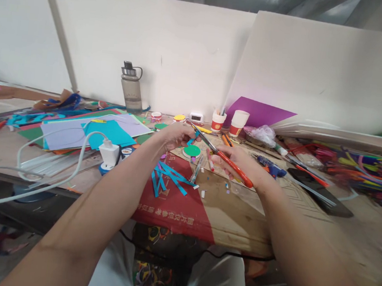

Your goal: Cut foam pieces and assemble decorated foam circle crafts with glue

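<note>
1. Bare forearms point(97, 208) nearest the camera, stretched forward from the lower corners, with pale trousers point(219, 280) lower down between.
2. Left hand point(177, 134) drawn in, fingertips pinched on a blue paper strip point(194, 137), up off the table.
3. Right hand point(235, 159) curled around red-handled scissors point(234, 167), blades slanting up and left to the strip; cannot tell whether touching.
4. Just below both hands, a white disc with a green top point(192, 151).
5. Nearer, loose blue strips point(173, 176) fanned across the red part of a cardboard sheet point(175, 214), near small paper scraps point(203, 193).
6. To the left, a bright blue sheet point(110, 134), beside a white charger point(109, 152).
7. At the back, a water bottle point(131, 89), a small digital clock point(196, 117) and two paper cups point(238, 122).
8. Far right, a blurred heap of multicoloured stems point(361, 174).
</note>
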The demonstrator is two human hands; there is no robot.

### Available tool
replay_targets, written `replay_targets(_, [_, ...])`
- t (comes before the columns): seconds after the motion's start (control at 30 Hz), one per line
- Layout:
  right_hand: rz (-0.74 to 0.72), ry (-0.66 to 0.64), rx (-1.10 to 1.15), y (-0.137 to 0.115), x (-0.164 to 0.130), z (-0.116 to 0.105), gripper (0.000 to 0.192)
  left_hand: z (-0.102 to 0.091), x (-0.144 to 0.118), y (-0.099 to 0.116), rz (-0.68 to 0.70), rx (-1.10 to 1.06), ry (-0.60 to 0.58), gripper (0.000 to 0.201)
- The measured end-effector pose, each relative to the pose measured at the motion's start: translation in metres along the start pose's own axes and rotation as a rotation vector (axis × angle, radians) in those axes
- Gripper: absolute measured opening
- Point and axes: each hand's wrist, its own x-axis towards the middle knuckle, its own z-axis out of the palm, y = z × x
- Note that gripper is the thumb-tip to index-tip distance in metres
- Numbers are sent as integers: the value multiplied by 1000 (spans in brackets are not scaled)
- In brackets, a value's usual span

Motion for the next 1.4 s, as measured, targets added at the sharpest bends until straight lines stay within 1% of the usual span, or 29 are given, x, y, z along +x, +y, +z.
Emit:
replay_targets(0.13, [-19, -7, -41, 4, 1, -1, 38, -1, -1, 3, -36, 41, -17, 6])
replay_targets(0.27, [-35, 5, -54, 4, 2, -1, 38, 1, -4, 6, -48, 68, -8, 10])
replay_targets(0.43, [-15, 35, -22, 5, 2, 1, 37, 2, -4, 8, -76, 56, -1, 12])
replay_targets(0.5, [18, 53, 32, 7, 3, 3, 36, 1, -4, 7, -86, 44, -5, 10])
replay_targets(0.57, [117, 90, 80, 12, 5, 4, 36, 0, -4, 5, -74, 38, -40, 7])
replay_targets(0.6, [182, 122, 68, 16, 7, 4, 37, -1, -4, 4, -63, 38, -67, 5])
replay_targets(0.67, [306, 183, -82, 25, 11, 4, 36, 1, -5, 1, -51, 51, -134, 7])
replay_targets(0.73, [372, 211, -338, 35, 15, 5, 30, 4, -5, -3, -51, 59, -188, 11])
replay_targets(0.77, [397, 218, -407, 39, 16, 5, 27, 5, -5, -5, -49, 55, -198, 13])
replay_targets(0.83, [461, 201, -513, 43, 18, 8, 25, 9, -3, -8, -37, 18, -157, 13])
replay_targets(0.97, [554, 102, -609, 42, 17, 15, 29, 12, 2, -11, -41, -112, 42, 11])
replay_targets(1.07, [576, 73, -634, 39, 16, 19, 28, 13, 3, -12, -45, -219, 147, 9])
replay_targets(1.17, [534, 107, -726, 36, 15, 22, 30, 14, 1, -10, -32, -318, 243, 9])
replay_targets(1.23, [458, 189, -785, 33, 16, 24, 36, 14, -1, -9, 1, -369, 305, 9])
replay_targets(1.3, [371, 263, -731, 30, 20, 26, 41, 13, -2, -7, 60, -411, 350, 10])
replay_targets(1.4, [319, 271, -566, 22, 33, 31, 54, 10, -3, -6, 152, -448, 377, 13])
